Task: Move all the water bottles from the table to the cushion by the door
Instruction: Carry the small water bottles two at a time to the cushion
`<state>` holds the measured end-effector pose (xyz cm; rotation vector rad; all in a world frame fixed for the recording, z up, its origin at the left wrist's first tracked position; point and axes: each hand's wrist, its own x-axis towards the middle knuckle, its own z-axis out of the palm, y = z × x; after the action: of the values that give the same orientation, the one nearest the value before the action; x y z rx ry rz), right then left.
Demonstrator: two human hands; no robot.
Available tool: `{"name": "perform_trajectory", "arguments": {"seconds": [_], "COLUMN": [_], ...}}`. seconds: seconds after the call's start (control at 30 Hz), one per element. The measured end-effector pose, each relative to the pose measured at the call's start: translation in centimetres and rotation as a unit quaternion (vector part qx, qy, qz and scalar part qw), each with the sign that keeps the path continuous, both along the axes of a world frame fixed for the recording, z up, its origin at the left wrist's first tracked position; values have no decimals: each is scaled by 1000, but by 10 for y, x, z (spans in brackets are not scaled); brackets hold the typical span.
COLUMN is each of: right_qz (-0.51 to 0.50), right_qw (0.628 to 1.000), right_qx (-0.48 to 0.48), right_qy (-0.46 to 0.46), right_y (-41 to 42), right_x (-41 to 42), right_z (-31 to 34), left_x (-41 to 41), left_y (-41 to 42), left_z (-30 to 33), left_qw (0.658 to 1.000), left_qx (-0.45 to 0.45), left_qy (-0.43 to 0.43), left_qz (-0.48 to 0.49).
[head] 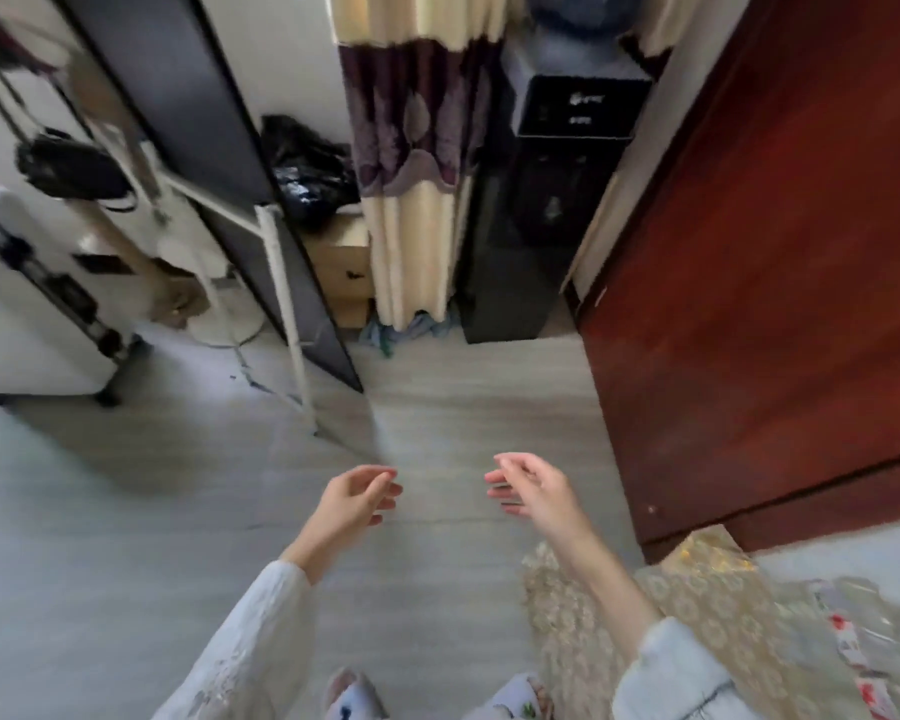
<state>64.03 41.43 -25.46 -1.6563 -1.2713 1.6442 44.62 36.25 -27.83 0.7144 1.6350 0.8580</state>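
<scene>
A patterned gold cushion (pixel 697 615) lies on the floor at the lower right, beside the dark red door (pixel 780 283). Clear water bottles with red-and-white labels (pixel 868 641) lie on the cushion's right part, blurred. My left hand (pixel 357 504) and my right hand (pixel 531 493) hang over the bare floor in front of me, fingers loosely curled, holding nothing. The table is not in view.
A black water dispenser (pixel 536 200) stands ahead by a curtain (pixel 417 148). A white rack (pixel 276 283) and a dark panel stand at the left, with a white suitcase (pixel 27 314) further left. Grey floor (pixel 437 407) stretches ahead between them.
</scene>
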Motion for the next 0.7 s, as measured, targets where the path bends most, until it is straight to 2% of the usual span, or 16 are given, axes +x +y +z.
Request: {"name": "perform_trajectory", "arguments": {"seconds": [0.17, 0.4, 0.53, 0.7], "right_qz": [178, 409, 496, 573], "right_qw": [984, 911, 865, 813], "right_qx": [14, 18, 18, 34], "right_qy": [8, 52, 78, 96], "right_y": [-3, -44, -62, -63], "right_x": [-171, -386, -486, -610], "right_z": [2, 16, 21, 24], "left_x": [-149, -293, -355, -443], "left_y": [-68, -176, -208, -219], "left_z": [13, 27, 35, 39], "left_qw": [985, 915, 871, 835], "left_qx": [13, 18, 29, 32], "left_qy": [16, 34, 45, 58], "left_qz": [172, 401, 488, 546]}}
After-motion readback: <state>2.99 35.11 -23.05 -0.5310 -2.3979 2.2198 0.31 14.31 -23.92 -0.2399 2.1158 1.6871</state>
